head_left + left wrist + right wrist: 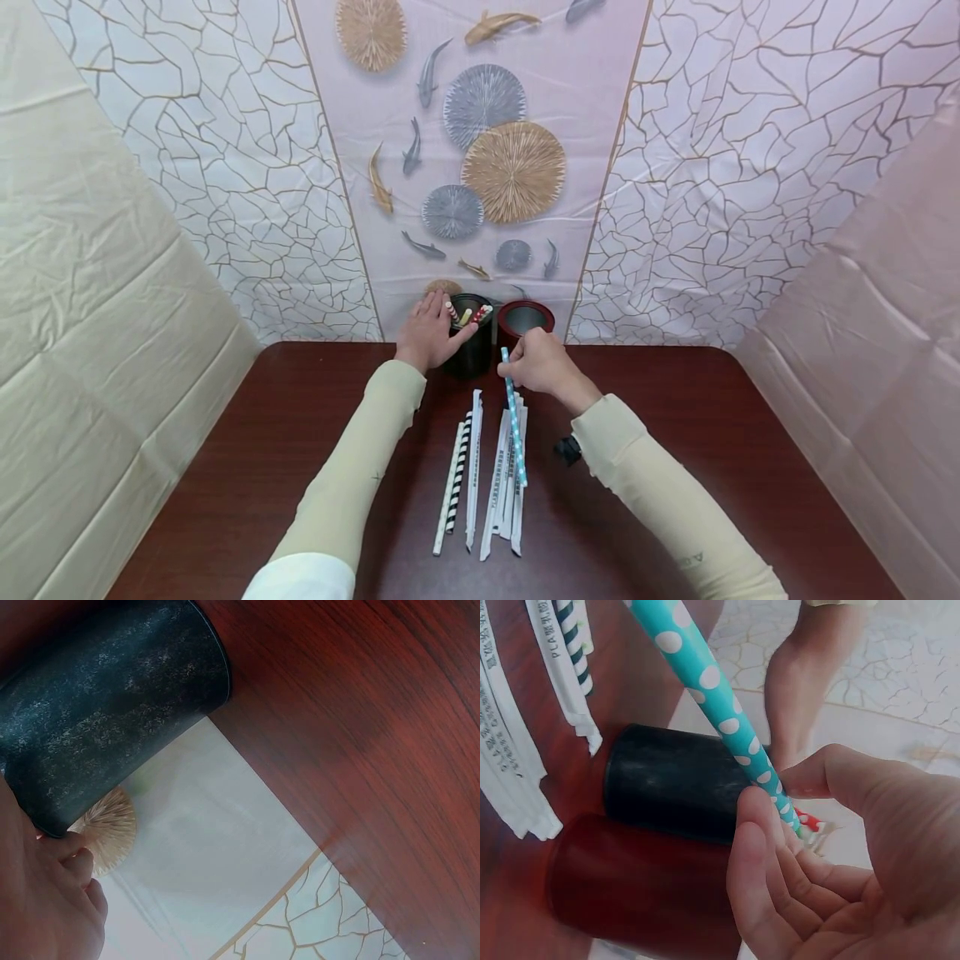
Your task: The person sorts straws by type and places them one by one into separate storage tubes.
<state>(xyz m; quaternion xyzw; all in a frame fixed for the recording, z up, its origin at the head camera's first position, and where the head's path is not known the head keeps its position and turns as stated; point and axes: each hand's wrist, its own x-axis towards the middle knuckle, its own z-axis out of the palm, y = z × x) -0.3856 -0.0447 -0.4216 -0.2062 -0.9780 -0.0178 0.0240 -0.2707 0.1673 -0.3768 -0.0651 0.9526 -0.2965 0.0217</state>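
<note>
My right hand point(542, 363) pinches a teal paper straw with white dots point(514, 425) near its upper end, between thumb and fingers. The straw slants over the wrapped straws in the head view, and the right wrist view shows its dots close up point(724, 712). My left hand point(429, 333) holds the black cup point(471, 360) at its rim, thumb across the front and fingers at the left side. Several patterned straws point(480, 314) stand in that cup, one of them red and white. Beside it is a dark red cup point(527, 317), partly hidden by my right hand.
Several white paper-wrapped straws point(498, 492) lie on the dark red wooden table point(315, 467). Left of them lie a black-and-white striped straw point(459, 475) and a pale straw point(448, 492). A small black object point(567, 450) shows by my right sleeve. A patterned wall covering point(480, 167) rises behind the cups.
</note>
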